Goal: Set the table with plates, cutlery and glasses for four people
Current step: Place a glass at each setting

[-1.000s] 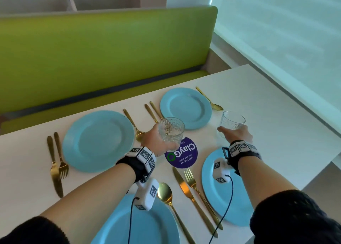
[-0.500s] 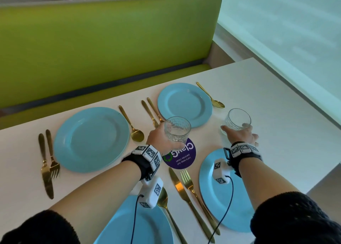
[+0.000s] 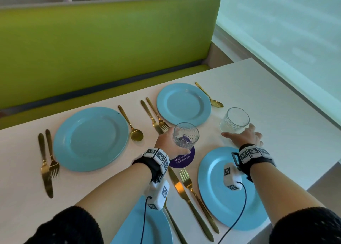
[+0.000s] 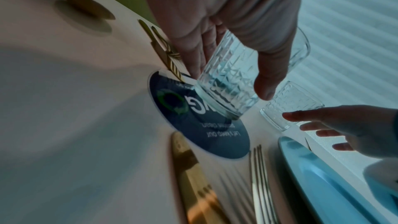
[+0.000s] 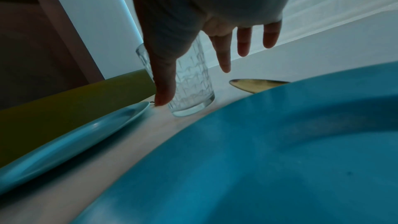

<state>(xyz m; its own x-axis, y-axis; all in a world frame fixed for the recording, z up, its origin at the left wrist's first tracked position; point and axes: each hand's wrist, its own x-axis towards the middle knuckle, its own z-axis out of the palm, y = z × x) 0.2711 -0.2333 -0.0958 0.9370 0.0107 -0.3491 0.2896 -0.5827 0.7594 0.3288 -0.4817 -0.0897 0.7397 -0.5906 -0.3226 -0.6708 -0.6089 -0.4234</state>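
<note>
— What are the fingers doing?
— The left hand (image 3: 167, 142) is wrapped round a glass (image 3: 186, 136), upright, over the purple sticker (image 3: 184, 159). The right hand (image 3: 245, 137) is spread loose, holding nothing; its glass (image 3: 234, 119) stands just beyond the fingertips.
— Where should the held glass go?
— Probably leftward, toward the far left plate (image 3: 90, 138); the left hand is nearer.
</note>
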